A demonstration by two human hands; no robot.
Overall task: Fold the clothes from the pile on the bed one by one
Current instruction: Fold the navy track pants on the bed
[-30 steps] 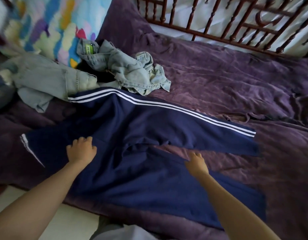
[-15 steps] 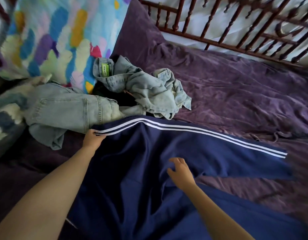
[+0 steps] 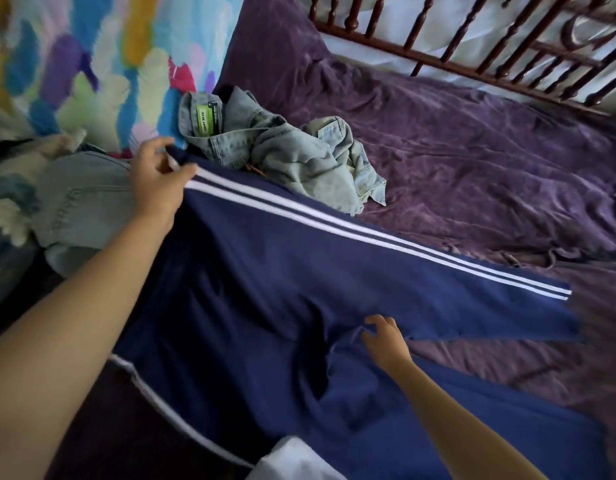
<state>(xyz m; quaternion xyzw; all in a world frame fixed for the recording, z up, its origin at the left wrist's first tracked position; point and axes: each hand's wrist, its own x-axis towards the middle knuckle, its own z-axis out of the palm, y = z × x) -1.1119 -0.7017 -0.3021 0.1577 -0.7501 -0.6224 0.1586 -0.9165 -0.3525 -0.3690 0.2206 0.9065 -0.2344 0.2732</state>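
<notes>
Head camera, looking down over a bed: a white cloth (image 3: 292, 459) is showing at the bottom edge, nearest the viewer. Just beyond it, navy blue track trousers with two white side stripes (image 3: 265, 289) are lying spread across the purple velvety bedspread (image 3: 473, 150), one leg reaching out to the right. The right hand (image 3: 386, 341) is resting on the trousers where the two legs meet, its fingers bent over a small ridge of cloth; whether it is actually gripping the fabric cannot be told. Farther back on the left, the left hand (image 3: 157, 181) is pinching the striped top end of the trousers between thumb and fingers, lifting that edge. Beside this hand, a pale blue denim garment (image 3: 88, 202) is lying flat. Behind the stripes, crumpled light denim jeans with a green label (image 3: 282, 157) are sitting in a heap. A brightly coloured patterned cushion (image 3: 92, 64) is leaning at the far left, and a dark wooden spindle bed rail (image 3: 473, 46) is running along the far side.
</notes>
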